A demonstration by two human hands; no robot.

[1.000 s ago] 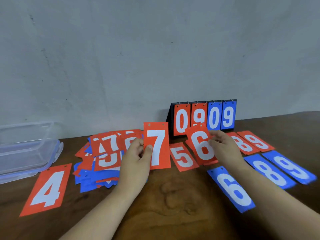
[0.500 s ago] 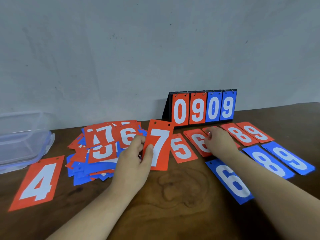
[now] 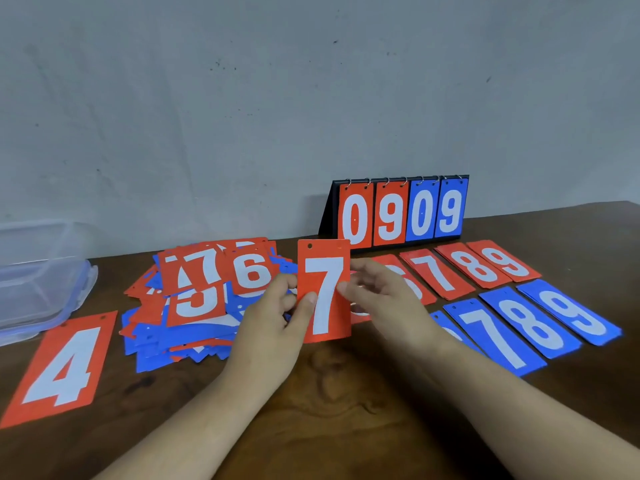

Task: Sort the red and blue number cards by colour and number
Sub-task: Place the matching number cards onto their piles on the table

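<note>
My left hand [image 3: 277,320] pinches a red 7 card [image 3: 323,289] by its left edge and holds it upright above the table. My right hand [image 3: 384,296] is beside the card, its relaxed fingers reaching the card's right edge. Behind that hand lies a red row: a partly hidden 6 [image 3: 412,282], a 7 [image 3: 436,271], an 8 [image 3: 474,268] and a 9 [image 3: 507,259]. In front runs a blue row of 7 [image 3: 495,337], 8 [image 3: 533,322] and 9 [image 3: 575,311]. A mixed pile of red and blue cards [image 3: 194,299] lies left of my left hand.
A red 4 card [image 3: 62,368] lies alone at the front left. A clear plastic container [image 3: 38,282] sits at the far left by the wall. A black flip scoreboard [image 3: 401,213] showing 0 9 0 9 stands at the back, against the grey wall.
My right hand has left the red 6 and come over to the right edge of the held 7. My left hand has straightened that card upright. A red 7 and a blue 7 now show in the rows.
</note>
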